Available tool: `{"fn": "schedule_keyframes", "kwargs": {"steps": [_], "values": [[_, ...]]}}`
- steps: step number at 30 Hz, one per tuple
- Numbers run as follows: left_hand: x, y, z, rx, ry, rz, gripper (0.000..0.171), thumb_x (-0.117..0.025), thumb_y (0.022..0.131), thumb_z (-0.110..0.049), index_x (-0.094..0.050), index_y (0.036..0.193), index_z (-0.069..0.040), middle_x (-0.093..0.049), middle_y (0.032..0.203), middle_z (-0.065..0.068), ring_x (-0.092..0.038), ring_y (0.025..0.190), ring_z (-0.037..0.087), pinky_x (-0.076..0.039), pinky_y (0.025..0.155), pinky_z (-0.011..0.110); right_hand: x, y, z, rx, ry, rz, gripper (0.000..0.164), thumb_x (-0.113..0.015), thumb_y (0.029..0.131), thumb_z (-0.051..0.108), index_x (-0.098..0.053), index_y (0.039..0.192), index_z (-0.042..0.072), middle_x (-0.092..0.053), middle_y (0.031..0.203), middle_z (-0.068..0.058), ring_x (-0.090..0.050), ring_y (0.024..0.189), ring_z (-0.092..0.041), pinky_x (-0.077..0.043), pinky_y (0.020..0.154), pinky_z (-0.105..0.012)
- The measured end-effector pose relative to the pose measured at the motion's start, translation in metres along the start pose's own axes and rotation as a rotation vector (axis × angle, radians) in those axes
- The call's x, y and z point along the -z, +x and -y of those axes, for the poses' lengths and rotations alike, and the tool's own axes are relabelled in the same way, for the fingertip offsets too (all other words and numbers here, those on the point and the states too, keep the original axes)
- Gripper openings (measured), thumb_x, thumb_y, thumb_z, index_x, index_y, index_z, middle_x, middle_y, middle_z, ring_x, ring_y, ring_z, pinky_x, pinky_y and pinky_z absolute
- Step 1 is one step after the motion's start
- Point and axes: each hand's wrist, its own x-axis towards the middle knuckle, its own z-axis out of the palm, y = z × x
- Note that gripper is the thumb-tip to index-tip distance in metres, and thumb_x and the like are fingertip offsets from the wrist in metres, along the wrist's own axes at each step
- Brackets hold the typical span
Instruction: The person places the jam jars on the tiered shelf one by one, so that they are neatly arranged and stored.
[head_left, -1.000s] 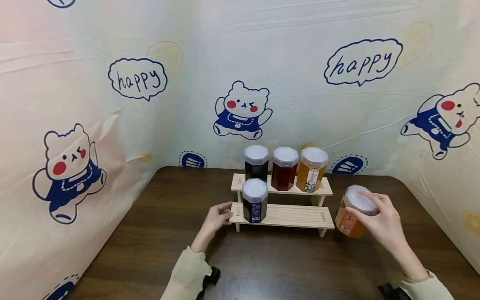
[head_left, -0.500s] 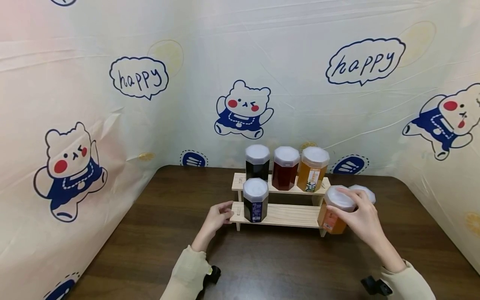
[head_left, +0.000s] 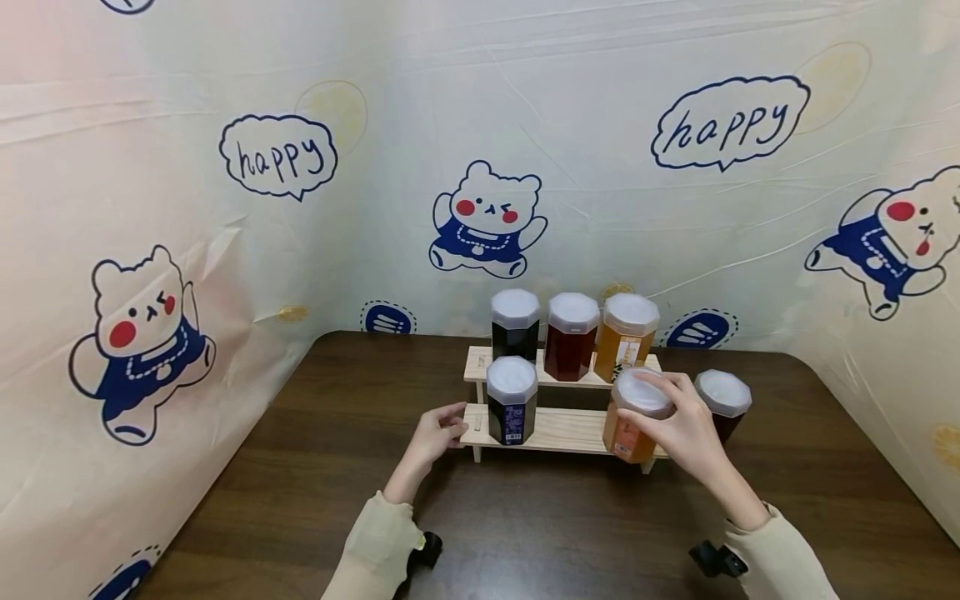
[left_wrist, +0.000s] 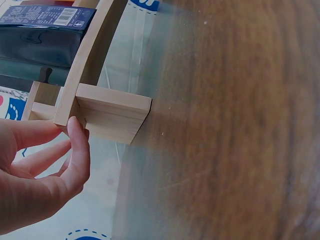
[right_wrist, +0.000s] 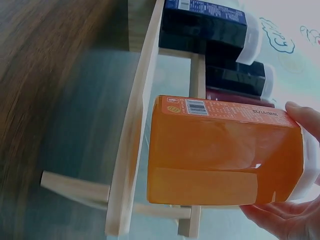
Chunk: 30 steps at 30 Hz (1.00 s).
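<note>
My right hand (head_left: 686, 425) grips an orange jar (head_left: 630, 437) with a white lid near its top, over the right part of the lower tier of a wooden two-tier rack (head_left: 570, 429). In the right wrist view the orange jar (right_wrist: 215, 155) is seen from the side, beside the lower board's edge. My left hand (head_left: 435, 432) pinches the left end of the lower board; the left wrist view shows thumb and finger at that corner (left_wrist: 67, 122). A dark jar (head_left: 512, 408) with a purple label stands on the lower tier's left part.
On the upper tier stand a dark jar (head_left: 514, 325), a deep red jar (head_left: 570, 342) and an amber jar (head_left: 624, 337). Another dark jar (head_left: 723, 400) stands on the brown table (head_left: 315, 467) right of the rack. A printed curtain (head_left: 375, 208) hangs behind.
My right hand has carried the orange jar leftward from beside the rack to over its lower tier, uncovering the dark jar at the right. The left hand keeps its place on the board.
</note>
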Motion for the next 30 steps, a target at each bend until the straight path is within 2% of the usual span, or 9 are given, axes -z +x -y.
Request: {"fn": "schedule_keyframes", "kwargs": {"steps": [5, 8, 11, 17, 30], "values": [[0.000, -0.007, -0.013, -0.001, -0.001, 0.013, 0.037, -0.052, 0.081, 0.009, -0.049, 0.117, 0.013, -0.053, 0.081, 0.015, -0.051, 0.062, 0.011, -0.052, 0.055, 0.028, -0.009, 0.003, 0.004, 0.022, 0.006, -0.004, 0.049, -0.080, 0.061, 0.013, -0.063, 0.107, 0.010, -0.049, 0.099, -0.009, -0.049, 0.087, -0.019, -0.046, 0.064, -0.024], [0.000, -0.006, -0.011, 0.001, 0.000, 0.010, 0.037, -0.052, 0.081, 0.009, -0.049, 0.117, 0.013, -0.053, 0.082, 0.016, -0.051, 0.061, 0.012, -0.052, 0.055, 0.029, -0.015, 0.005, 0.005, 0.048, 0.014, -0.007, 0.049, -0.081, 0.060, 0.013, -0.063, 0.106, 0.010, -0.050, 0.100, -0.009, -0.050, 0.087, -0.020, -0.047, 0.063, -0.028], [0.001, 0.001, 0.001, 0.004, -0.011, 0.009, 0.038, -0.053, 0.081, 0.008, -0.049, 0.118, 0.011, -0.054, 0.082, 0.014, -0.051, 0.061, 0.011, -0.051, 0.054, 0.027, -0.020, 0.006, 0.007, 0.061, 0.022, -0.003, 0.050, -0.081, 0.059, 0.013, -0.063, 0.105, 0.010, -0.050, 0.100, -0.009, -0.051, 0.088, -0.020, -0.048, 0.063, -0.030], [0.001, 0.002, 0.000, 0.005, -0.004, 0.013, 0.038, -0.053, 0.081, 0.008, -0.049, 0.118, 0.012, -0.054, 0.083, 0.016, -0.051, 0.061, 0.011, -0.051, 0.054, 0.028, -0.028, 0.009, 0.014, 0.058, 0.057, 0.020, 0.049, -0.081, 0.060, 0.014, -0.063, 0.105, 0.009, -0.049, 0.104, -0.011, -0.052, 0.090, -0.022, -0.049, 0.064, -0.038], [0.000, 0.001, 0.001, -0.002, -0.004, 0.001, 0.036, -0.053, 0.080, 0.009, -0.051, 0.116, 0.011, -0.054, 0.080, 0.012, -0.051, 0.059, 0.011, -0.051, 0.053, 0.026, -0.045, 0.014, 0.021, 0.080, 0.119, 0.044, 0.051, -0.081, 0.059, 0.014, -0.063, 0.106, 0.009, -0.051, 0.100, -0.010, -0.052, 0.087, -0.021, -0.049, 0.064, -0.033]]}}
